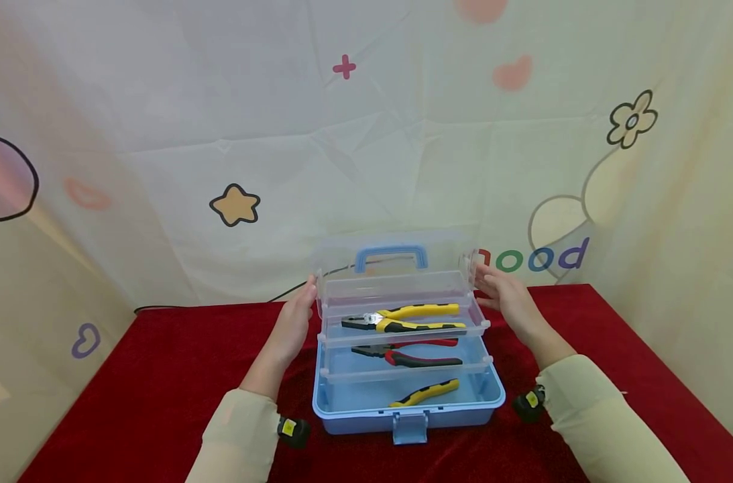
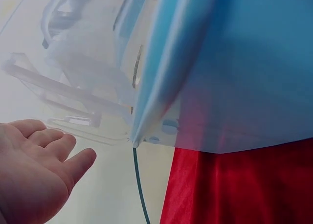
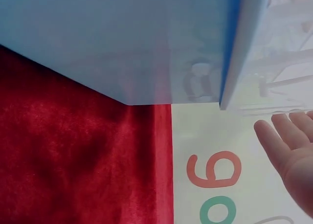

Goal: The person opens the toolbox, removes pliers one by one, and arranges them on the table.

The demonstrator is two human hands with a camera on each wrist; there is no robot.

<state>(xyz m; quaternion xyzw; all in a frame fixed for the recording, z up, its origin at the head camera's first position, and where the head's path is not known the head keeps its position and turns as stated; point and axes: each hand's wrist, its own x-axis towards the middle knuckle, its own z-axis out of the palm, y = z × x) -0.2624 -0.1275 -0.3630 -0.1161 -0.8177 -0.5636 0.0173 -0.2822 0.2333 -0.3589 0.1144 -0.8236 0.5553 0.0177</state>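
A light blue toolbox [image 1: 366, 424] stands with its clear lid raised and two clear trays [image 1: 402, 374] fanned out in steps. Yellow-and-black pliers [image 1: 420, 327] lie in the upper tray, red-and-black pliers [image 1: 423, 361] in the lower. Down in the base shows a yellow-and-black handle [image 1: 426, 394], its other end hidden. My left hand [image 1: 292, 325] is at the left side of the lid, fingers loosely extended beside the clear plastic [image 2: 73, 94]. On the opposite side, my right hand [image 1: 511, 302] has its fingertips right at the lid's edge, fingers nearly straight.
Red cloth [image 1: 191, 376] covers the table around the box. Behind it hangs a pale printed curtain [image 1: 269, 168], with a dark cable [image 1: 288, 293] running along its foot. The lid's blue carry handle [image 1: 392, 251] points up; the front latch [image 1: 410, 429] hangs down.
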